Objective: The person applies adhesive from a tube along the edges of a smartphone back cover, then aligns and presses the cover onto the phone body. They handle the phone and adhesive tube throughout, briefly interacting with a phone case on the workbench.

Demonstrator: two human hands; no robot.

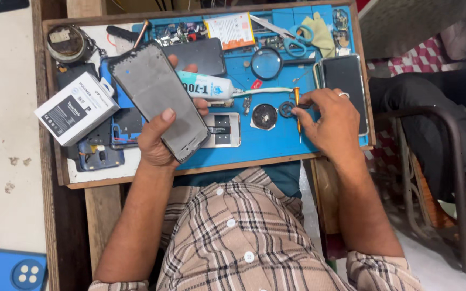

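Observation:
My left hand (160,137) grips a dark grey phone frame (155,97) held tilted above the blue work mat (271,143). My right hand (327,118) rests on the mat with its fingertips on a small dark round part (287,109) and beside an orange-handled screwdriver (297,108) that lies under the fingers. A ring is on one finger. A white glue tube (206,86) lies behind the phone frame. A round black disc on white paper (264,116) sits between the hands.
A white box (75,108) sits at the left. A magnifying glass (266,63), scissors (292,37), a battery (229,29), a black phone (343,81) and other phone parts crowd the wooden tray (49,108). A chair (449,161) stands to the right.

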